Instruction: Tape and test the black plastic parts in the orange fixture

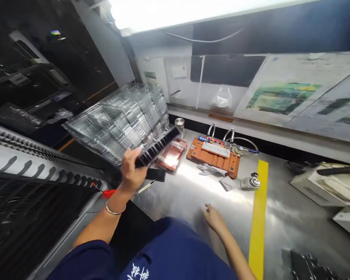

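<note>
My left hand (132,171) is closed around one end of a long black slotted bar (157,147). The bar is tilted, its far end up and to the right, in front of a stack of clear plastic trays (128,116). Low over the steel table (181,198), my right hand (211,216) has its fingers curled in, and nothing shows in it. Beyond it are an orange-brown fixture (212,155) with two metal toggle handles, a grey cloth (211,170) and a small metal-capped bottle (250,182).
A reddish-brown flat packet (172,155) and a lidded clear jar (179,126) are beside the trays. A dark flat phone-like object (156,174) and a pen-like cutter (146,187) lie nearer. Yellow tape (258,217) crosses the table. Black parts (309,266) sit front right.
</note>
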`<control>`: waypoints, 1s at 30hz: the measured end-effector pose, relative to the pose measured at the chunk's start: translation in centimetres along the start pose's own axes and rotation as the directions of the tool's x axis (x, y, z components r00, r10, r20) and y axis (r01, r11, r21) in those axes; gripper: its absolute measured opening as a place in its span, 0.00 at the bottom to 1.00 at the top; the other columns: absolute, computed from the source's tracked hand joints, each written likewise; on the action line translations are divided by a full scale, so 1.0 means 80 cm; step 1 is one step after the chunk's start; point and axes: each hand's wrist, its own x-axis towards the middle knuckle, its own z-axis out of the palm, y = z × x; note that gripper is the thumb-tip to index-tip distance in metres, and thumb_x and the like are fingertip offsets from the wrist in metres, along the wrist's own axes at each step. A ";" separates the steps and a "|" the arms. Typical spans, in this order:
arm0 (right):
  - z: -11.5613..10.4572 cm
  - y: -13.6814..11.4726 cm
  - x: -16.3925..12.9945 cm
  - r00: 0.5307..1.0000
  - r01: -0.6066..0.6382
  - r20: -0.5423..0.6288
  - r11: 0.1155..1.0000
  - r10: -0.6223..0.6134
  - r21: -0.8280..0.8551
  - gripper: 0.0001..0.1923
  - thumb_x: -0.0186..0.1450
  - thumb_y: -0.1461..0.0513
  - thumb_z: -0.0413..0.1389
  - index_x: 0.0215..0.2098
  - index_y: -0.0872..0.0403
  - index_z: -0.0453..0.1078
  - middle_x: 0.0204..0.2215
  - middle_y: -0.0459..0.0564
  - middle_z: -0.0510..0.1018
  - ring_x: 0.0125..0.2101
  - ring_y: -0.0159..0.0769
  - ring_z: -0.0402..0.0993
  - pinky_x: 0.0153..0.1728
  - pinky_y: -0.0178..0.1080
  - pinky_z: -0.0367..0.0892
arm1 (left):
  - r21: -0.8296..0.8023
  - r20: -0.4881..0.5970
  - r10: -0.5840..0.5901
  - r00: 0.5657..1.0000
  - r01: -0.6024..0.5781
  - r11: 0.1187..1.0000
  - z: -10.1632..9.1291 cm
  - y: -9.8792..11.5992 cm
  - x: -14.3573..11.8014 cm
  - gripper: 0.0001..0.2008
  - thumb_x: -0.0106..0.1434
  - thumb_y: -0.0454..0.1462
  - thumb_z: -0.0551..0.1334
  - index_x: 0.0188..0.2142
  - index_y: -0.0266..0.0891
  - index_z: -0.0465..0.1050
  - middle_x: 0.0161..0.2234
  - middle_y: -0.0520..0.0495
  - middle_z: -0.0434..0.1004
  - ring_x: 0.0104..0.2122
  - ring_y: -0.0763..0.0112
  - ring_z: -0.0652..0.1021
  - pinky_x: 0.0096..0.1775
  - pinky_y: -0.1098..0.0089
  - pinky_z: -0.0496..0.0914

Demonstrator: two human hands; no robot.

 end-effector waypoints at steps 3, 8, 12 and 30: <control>0.036 0.036 0.009 0.978 0.137 0.187 0.952 -0.087 -0.275 0.25 0.62 0.64 0.50 0.57 0.59 0.64 0.53 0.59 0.71 0.53 0.44 0.68 0.53 0.40 0.61 | 0.238 -0.185 -0.187 0.965 0.228 0.944 -0.060 -0.052 0.054 0.28 0.58 0.41 0.64 0.56 0.34 0.60 0.50 0.31 0.67 0.55 0.50 0.67 0.56 0.48 0.60; 0.068 0.027 0.014 0.937 0.235 0.315 0.942 -0.153 -0.240 0.24 0.63 0.63 0.49 0.58 0.59 0.64 0.54 0.57 0.71 0.54 0.39 0.68 0.52 0.35 0.61 | 0.380 -0.034 -0.402 0.915 0.384 0.842 -0.086 -0.126 0.096 0.28 0.62 0.45 0.58 0.58 0.32 0.60 0.56 0.30 0.62 0.59 0.49 0.62 0.59 0.50 0.57; 0.051 -0.037 0.037 0.930 0.306 0.265 0.934 -0.253 -0.185 0.23 0.63 0.63 0.50 0.57 0.59 0.65 0.46 0.57 0.77 0.47 0.39 0.73 0.48 0.36 0.63 | 0.400 0.093 -0.455 0.886 0.385 0.832 -0.059 -0.151 0.091 0.32 0.62 0.49 0.56 0.59 0.31 0.59 0.59 0.30 0.59 0.61 0.49 0.60 0.59 0.51 0.56; 0.033 -0.303 0.215 0.912 0.231 -0.201 0.853 -0.357 -0.468 0.35 0.67 0.51 0.47 0.66 0.60 0.47 0.67 0.58 0.42 0.66 0.48 0.32 0.62 0.55 0.30 | 0.340 0.263 -0.434 0.862 0.338 0.878 -0.047 -0.172 0.087 0.28 0.61 0.51 0.55 0.54 0.33 0.67 0.54 0.34 0.69 0.56 0.50 0.67 0.57 0.47 0.56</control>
